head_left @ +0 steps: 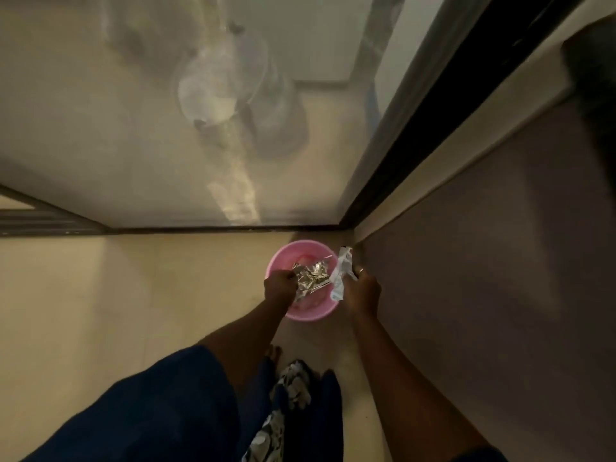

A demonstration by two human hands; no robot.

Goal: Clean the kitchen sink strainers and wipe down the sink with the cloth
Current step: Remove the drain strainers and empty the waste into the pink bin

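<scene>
A pink plastic bin [301,314] stands on the beige floor in a corner. My left hand [279,286] is over its left rim, shut on a crumpled silver foil wrapper [311,276] that hangs above the bin's opening. My right hand [363,290] is at the bin's right rim, shut on a white plastic packet [341,273] that sticks up from the fingers. No sink, strainer or cloth is in view.
A frosted glass sliding door [200,128] with a dark frame [416,128] fills the far side. A grey-brown wall or cabinet side [483,261] runs along the right. My bare foot [275,355] and dark blue clothing [166,411] are below.
</scene>
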